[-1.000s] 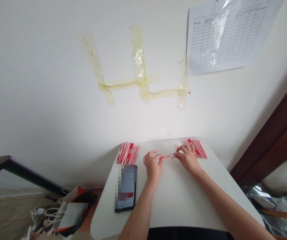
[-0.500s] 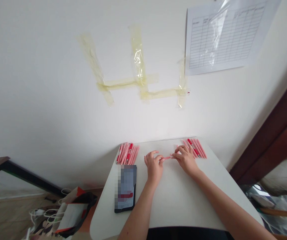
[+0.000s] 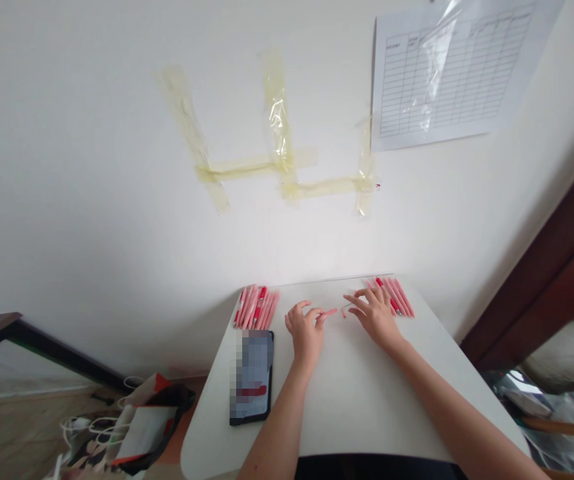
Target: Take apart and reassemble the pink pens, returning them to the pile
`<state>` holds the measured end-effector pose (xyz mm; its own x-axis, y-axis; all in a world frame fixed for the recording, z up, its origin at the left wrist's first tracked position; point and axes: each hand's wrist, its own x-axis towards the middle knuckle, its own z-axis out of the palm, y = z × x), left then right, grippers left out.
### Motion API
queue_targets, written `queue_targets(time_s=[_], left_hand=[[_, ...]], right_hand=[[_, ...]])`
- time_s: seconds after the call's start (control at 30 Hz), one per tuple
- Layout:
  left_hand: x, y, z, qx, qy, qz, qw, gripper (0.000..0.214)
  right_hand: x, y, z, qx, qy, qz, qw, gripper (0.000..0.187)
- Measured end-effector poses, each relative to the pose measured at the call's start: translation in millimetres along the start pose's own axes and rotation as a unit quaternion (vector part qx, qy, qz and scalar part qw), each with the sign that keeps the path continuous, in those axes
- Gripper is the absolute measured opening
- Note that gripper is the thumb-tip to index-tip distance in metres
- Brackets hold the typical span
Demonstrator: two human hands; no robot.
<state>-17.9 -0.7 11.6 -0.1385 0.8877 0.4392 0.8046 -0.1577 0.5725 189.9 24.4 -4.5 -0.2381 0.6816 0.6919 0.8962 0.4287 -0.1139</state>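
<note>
Toward twelve o'clock on the white worktop (image 3: 347,400), the left hand (image 3: 307,330) pinches a slim pink tube (image 3: 331,313), a short pink piece (image 3: 344,313) unjoined; right hand (image 3: 374,317), grip unclear.

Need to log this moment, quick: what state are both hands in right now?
Left hand: closed, pinching a pink tube.
Right hand: fingers partly spread near a small pink piece; whether it grips anything cannot be told.
</note>
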Motion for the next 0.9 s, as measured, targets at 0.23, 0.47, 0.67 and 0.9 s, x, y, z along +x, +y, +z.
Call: queue_targets(time_s=[0.23, 0.47, 0.67, 0.9], left_hand=[[1.8, -3.3, 0.1, 0.012, 0.018, -0.024, 0.999, 0.013], [1.7, -6.2, 1.1, 0.089, 0.045, -0.057, 0.993, 0.012], [1.1, -4.8, 2.5, 0.129, 0.042, -0.07, 0.988, 0.021], [-0.4, -4.2, 5.4, 0.146, 0.031, -0.056, 0.987, 0.025]], right_hand=[[-3.3, 10.5, 8.2, -0.006, -0.011, 0.025, 1.0, 0.039], [-6.1, 17.8, 13.9, -0.001, -0.009, 0.034, 0.999, 0.036], [-6.1, 17.7, 11.1, -0.002, -0.011, 0.026, 1.0, 0.027], [-5.8, 14.3, 8.9, -0.007, -0.023, 0.024, 0.999, 0.026]])
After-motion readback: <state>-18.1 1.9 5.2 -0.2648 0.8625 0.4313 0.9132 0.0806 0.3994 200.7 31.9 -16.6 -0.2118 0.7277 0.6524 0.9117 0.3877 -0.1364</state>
